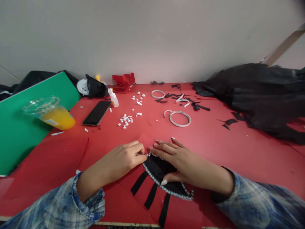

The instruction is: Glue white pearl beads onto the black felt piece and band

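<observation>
A black fabric piece (156,170) edged with a row of pearl beads (166,189) lies on the red sheet near the front, with three black strips (150,195) trailing from it. My right hand (181,160) rests flat on the black piece, fingers spread, thumb on the beaded edge. My left hand (125,157) is curled beside it, fingertips pinched at the top corner of the bead row, where a small bead seems to be held.
Loose pearl beads (126,120) lie mid-table with a glue bottle (113,98), a phone (97,113) and two white tape rings (180,118). A tipped cup of orange drink (51,113) lies on a green board (28,111). Black cloth (257,95) is heaped at right.
</observation>
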{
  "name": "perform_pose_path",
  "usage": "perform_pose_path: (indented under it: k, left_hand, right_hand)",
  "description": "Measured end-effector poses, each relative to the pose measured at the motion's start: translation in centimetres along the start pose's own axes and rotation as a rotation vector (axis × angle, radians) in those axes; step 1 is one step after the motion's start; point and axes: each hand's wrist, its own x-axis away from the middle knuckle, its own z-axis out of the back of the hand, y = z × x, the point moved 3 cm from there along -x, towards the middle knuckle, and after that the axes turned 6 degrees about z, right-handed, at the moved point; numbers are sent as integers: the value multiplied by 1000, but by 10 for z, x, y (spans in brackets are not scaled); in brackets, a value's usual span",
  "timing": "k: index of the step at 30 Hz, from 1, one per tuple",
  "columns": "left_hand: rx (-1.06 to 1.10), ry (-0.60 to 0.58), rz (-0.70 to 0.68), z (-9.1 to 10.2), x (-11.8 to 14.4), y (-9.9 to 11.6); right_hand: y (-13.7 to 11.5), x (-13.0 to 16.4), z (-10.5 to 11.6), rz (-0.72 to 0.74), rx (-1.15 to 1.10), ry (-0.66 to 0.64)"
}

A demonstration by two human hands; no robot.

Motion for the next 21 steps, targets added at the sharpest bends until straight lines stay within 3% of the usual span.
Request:
perform_pose_path:
  k: [8,15,21]
  left_hand:
    - [197,-112,191,0,-1,-6]
    - [169,-119,224,0,0,-5]
    - [196,-96,248,1,2,-9]
  right_hand:
    - [1,-4,4,22,-3,67]
    - [-11,-4,-5,26,74,122]
    - [-16,-8,-6,22,83,73]
